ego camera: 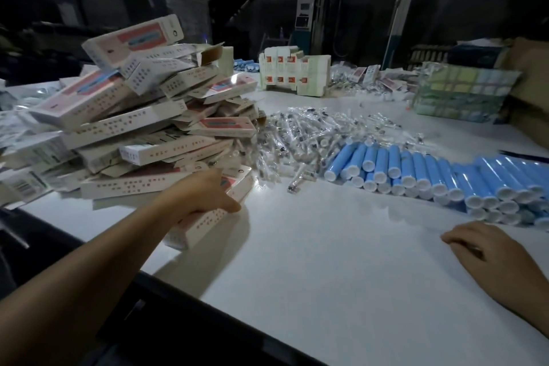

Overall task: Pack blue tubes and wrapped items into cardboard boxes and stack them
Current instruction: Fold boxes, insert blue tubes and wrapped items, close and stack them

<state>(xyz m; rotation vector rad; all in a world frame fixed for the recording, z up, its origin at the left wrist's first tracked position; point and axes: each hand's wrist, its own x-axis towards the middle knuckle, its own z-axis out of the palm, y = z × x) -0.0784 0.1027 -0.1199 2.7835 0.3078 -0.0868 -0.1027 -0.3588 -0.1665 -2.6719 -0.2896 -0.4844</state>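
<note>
A tall, untidy pile of white-and-pink cardboard boxes (139, 116) fills the left of the white table (341, 261). My left hand (205, 196) grips one box (202, 227) at the pile's front foot, thumb along its near side. Clear-wrapped items (309, 134) lie heaped in the middle. Several blue tubes (445, 175) with white caps lie stacked in a row at the right. My right hand (478, 249) rests on the table in front of the tubes with its fingers loosely curled, holding nothing.
Flat unfolded box blanks (294, 71) stand bundled at the back. A green-yellow bundle (463, 92) sits at the back right beside brown cartons (531, 74). More wrapped items (365, 80) lie scattered behind. The table's dark front edge (166, 282) runs diagonally below my left arm.
</note>
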